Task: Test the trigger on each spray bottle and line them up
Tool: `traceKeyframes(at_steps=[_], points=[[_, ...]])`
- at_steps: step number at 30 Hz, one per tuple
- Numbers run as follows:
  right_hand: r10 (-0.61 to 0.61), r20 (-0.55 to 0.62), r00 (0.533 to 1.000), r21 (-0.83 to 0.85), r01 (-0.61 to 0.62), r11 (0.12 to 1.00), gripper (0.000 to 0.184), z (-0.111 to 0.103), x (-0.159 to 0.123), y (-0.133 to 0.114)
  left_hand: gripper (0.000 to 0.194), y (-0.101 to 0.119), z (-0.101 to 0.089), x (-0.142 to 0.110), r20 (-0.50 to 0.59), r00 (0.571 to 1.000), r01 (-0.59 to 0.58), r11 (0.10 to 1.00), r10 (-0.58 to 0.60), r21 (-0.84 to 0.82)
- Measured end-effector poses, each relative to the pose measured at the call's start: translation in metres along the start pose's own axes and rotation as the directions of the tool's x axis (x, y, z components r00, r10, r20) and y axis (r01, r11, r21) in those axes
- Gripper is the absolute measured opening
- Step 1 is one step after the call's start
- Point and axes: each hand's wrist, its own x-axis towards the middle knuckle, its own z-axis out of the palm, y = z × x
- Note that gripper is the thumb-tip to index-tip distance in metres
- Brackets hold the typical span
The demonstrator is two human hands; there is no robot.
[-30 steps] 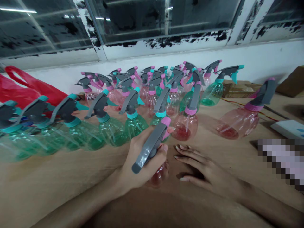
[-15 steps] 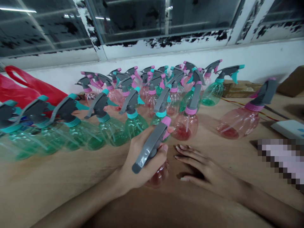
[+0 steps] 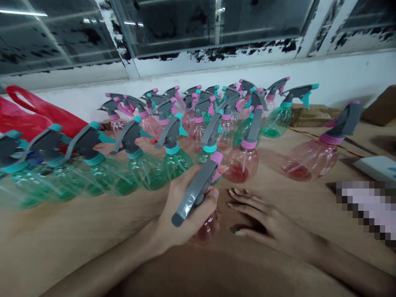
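Observation:
My left hand (image 3: 179,210) is wrapped round the neck of a pink spray bottle (image 3: 195,192) with a grey trigger head and pink nozzle. Its lower body shows beneath my fingers, and the neck is hidden by them. To the right of it, my right hand (image 3: 266,218) rests on the wooden table (image 3: 117,239), fingers stretched out and holding nothing. Just beyond my hands stands another pink spray bottle (image 3: 243,163) with a little liquid inside. A row of green spray bottles (image 3: 148,173) with turquoise collars runs off to the left.
More pink and green spray bottles crowd together at the back by the wall. One pink bottle (image 3: 312,159) stands apart at the right. A red plastic bag (image 3: 40,111) lies at the left. Cardboard boxes (image 3: 315,115), wires and a white box (image 3: 377,169) are at the right.

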Motion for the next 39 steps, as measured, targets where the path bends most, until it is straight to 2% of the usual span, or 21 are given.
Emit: traceKeyframes(at_steps=[11, 17, 21, 27, 39], points=[[0.015, 0.032, 0.999, -0.027, -0.014, 1.0, 0.05, 0.0008, -0.0002, 0.0018, 0.014, 0.0078, -0.0069, 0.002, 0.047, 0.998, -0.027, 0.995, 0.032, -0.094], [0.002, -0.015, 1.0, 0.006, -0.002, 1.0, 0.051, 0.0018, 0.0, 0.0009, 0.024, 0.004, -0.0034, 0.0012, 0.017, 0.999, -0.029, 0.999, 0.03, -0.045], [0.008, -0.003, 1.0, -0.001, -0.008, 1.0, 0.051, 0.0002, 0.0004, -0.0008, 0.02, 0.0025, -0.0003, 0.0005, -0.021, 0.999, -0.048, 0.999, 0.048, -0.021], [0.01, 0.002, 1.0, 0.016, -0.01, 1.0, 0.051, -0.0002, 0.0001, 0.0007, 0.013, 0.002, 0.0004, 0.0007, 0.011, 1.0, -0.005, 1.0, 0.005, -0.024], [0.009, 0.002, 1.0, 0.016, -0.009, 1.0, 0.05, -0.0002, 0.0, 0.0002, 0.015, 0.0035, -0.0008, 0.0005, -0.012, 1.0, 0.005, 1.0, -0.006, -0.014]])
